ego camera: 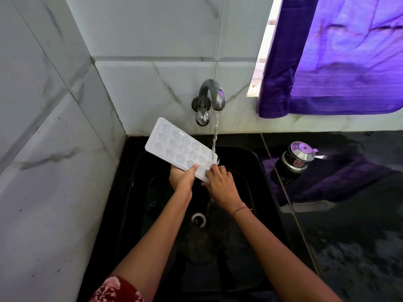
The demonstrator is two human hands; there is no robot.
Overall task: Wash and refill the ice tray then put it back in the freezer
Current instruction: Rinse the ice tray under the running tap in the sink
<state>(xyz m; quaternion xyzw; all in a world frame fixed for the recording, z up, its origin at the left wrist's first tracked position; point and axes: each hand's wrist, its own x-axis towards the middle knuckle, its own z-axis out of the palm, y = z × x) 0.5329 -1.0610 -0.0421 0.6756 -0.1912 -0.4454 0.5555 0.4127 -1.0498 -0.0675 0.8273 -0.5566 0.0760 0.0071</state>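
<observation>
A white ice tray [174, 144] with several round cells is tilted over the black sink [250, 162], its far end raised toward the back left. My left hand [182, 178] grips its near end from below, thumb on top. My right hand [220, 184] has its curled fingers on the tray's near right corner. Water runs from the metal tap [212, 94] in a thin stream [215, 138] onto that right corner.
The sink's drain [198, 219] lies below my wrists. Marble-look tiles close in the left side and the back. A steel-lidded black container [297, 158] stands on the dark counter to the right. A purple curtain [338, 57] hangs at the upper right.
</observation>
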